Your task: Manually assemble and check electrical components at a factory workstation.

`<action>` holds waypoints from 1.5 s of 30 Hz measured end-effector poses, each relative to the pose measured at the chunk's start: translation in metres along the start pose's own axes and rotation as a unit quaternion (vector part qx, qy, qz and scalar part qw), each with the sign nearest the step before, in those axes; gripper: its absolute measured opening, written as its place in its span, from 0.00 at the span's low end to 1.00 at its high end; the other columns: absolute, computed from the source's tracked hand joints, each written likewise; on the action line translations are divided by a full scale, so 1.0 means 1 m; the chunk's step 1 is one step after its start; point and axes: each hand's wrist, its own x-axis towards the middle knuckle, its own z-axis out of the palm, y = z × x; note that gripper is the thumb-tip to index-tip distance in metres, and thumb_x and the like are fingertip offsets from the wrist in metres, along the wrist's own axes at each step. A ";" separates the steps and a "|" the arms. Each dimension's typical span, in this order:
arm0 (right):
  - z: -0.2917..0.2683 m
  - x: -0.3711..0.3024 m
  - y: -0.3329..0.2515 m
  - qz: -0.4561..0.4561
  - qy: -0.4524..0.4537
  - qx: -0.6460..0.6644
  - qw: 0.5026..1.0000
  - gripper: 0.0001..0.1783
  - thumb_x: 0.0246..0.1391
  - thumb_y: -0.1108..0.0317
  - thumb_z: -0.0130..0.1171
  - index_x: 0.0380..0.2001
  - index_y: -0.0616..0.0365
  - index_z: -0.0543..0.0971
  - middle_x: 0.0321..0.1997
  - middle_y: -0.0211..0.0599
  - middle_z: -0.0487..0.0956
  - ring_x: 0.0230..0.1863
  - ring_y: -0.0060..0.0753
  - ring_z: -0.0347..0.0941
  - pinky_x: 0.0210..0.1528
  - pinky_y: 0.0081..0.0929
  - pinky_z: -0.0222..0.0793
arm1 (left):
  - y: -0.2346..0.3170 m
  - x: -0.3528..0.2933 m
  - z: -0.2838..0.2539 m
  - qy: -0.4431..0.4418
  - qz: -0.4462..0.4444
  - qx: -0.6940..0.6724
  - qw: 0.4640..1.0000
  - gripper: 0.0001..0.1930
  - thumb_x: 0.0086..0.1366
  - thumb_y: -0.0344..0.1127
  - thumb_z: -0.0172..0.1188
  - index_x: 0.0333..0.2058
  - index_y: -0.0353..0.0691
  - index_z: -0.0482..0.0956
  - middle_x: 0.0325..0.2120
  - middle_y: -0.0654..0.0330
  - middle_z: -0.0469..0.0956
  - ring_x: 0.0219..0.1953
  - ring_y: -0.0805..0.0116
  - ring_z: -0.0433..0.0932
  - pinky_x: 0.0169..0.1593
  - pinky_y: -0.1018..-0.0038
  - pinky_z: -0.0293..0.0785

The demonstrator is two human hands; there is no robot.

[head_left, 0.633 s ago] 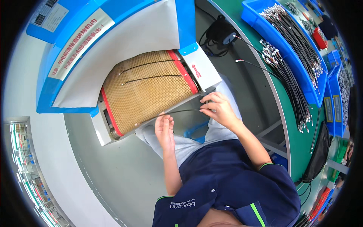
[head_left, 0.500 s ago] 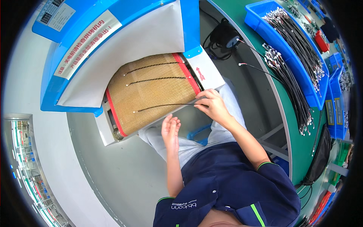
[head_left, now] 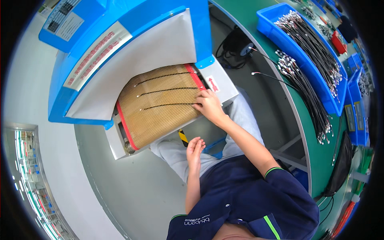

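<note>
My right hand (head_left: pixel 209 107) is over the right edge of a tan mesh conveyor belt (head_left: pixel 160 124). Its fingertips close on the right part of a thin black cable (head_left: pixel 168 105), which lies crosswise on the mesh. Two similar cables, a middle one (head_left: pixel 168 91) and a far one (head_left: pixel 164 77), rest roughly parallel beyond it. The hand partly hides the nearest cable's right end. My left hand (head_left: pixel 195 150) hovers above my lap, in front of the belt, its fingers loosely bent and nothing visible in it.
A blue machine housing (head_left: pixel 168 28) with a white curtain (head_left: pixel 152 52) arches over the belt's far side. On the green bench (head_left: pixel 296 116) at right are a blue bin (head_left: pixel 320 76) of cables and a loose cable bundle (head_left: pixel 308 96), two ends jutting over the edge.
The nearest cable now lies farther back, closer to the other two. My right hand has moved forward and left with it. My left hand has drawn back toward my lap, to the right.
</note>
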 end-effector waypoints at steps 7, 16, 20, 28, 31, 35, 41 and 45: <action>-0.031 -0.009 0.000 -0.001 -0.005 0.044 0.999 0.13 0.39 0.66 0.64 0.31 0.55 0.78 0.38 0.34 0.72 0.42 0.39 0.67 0.45 0.33 0.63 | 0.000 0.000 -0.007 0.011 -0.003 0.027 1.000 0.14 0.62 0.30 0.55 0.46 0.35 0.70 0.38 0.58 0.74 0.38 0.72 0.75 0.43 0.77 0.74; -0.225 -0.038 -0.007 0.081 0.224 -0.166 0.957 0.09 0.40 0.73 0.62 0.30 0.56 0.79 0.33 0.36 0.76 0.38 0.39 0.71 0.42 0.32 0.68 | 0.001 0.003 -0.004 -0.008 -0.034 0.042 0.999 0.12 0.62 0.29 0.55 0.45 0.36 0.71 0.35 0.61 0.75 0.36 0.76 0.75 0.42 0.81 0.73; -0.283 -0.066 0.015 0.193 0.326 -0.298 0.876 0.05 0.45 0.74 0.59 0.29 0.57 0.79 0.32 0.36 0.77 0.35 0.39 0.70 0.39 0.31 0.67 | -0.001 0.004 -0.002 -0.015 -0.036 0.057 0.998 0.12 0.62 0.28 0.55 0.44 0.36 0.71 0.35 0.61 0.75 0.36 0.76 0.74 0.42 0.81 0.73; -0.304 -0.088 0.036 0.312 0.278 -0.364 0.832 0.06 0.45 0.71 0.59 0.28 0.59 0.77 0.32 0.39 0.76 0.37 0.43 0.69 0.41 0.35 0.66 | -0.004 0.004 0.001 -0.042 -0.044 0.054 0.997 0.11 0.61 0.28 0.55 0.44 0.35 0.71 0.35 0.60 0.75 0.35 0.76 0.75 0.41 0.81 0.73; -0.306 -0.085 0.036 0.337 0.258 -0.351 0.835 0.06 0.45 0.71 0.59 0.28 0.60 0.74 0.31 0.41 0.76 0.36 0.44 0.69 0.40 0.35 0.66 | -0.004 0.004 0.001 -0.038 -0.038 0.066 0.996 0.11 0.62 0.27 0.55 0.43 0.35 0.71 0.35 0.60 0.75 0.35 0.75 0.75 0.41 0.81 0.74; -0.308 -0.081 0.030 0.324 0.321 -0.341 0.822 0.06 0.48 0.71 0.57 0.28 0.61 0.72 0.29 0.42 0.75 0.34 0.44 0.70 0.37 0.36 0.66 | -0.002 0.004 0.001 -0.040 -0.042 0.057 0.997 0.10 0.62 0.27 0.54 0.42 0.34 0.72 0.35 0.59 0.75 0.37 0.73 0.74 0.43 0.79 0.72; -0.316 -0.073 -0.001 0.172 0.353 -0.258 0.883 0.04 0.49 0.76 0.56 0.31 0.61 0.76 0.29 0.41 0.77 0.31 0.39 0.74 0.33 0.29 0.68 | 0.004 0.004 0.002 -0.042 -0.022 0.073 0.996 0.10 0.63 0.29 0.54 0.43 0.35 0.72 0.35 0.60 0.75 0.37 0.75 0.74 0.43 0.80 0.72; -0.285 -0.073 -0.015 0.079 0.169 -0.196 0.963 0.11 0.43 0.79 0.57 0.32 0.57 0.79 0.30 0.38 0.77 0.32 0.38 0.75 0.35 0.28 0.71 | 0.020 0.007 0.015 -0.031 0.080 0.167 0.982 0.12 0.64 0.30 0.52 0.46 0.34 0.70 0.37 0.60 0.74 0.40 0.72 0.73 0.46 0.79 0.69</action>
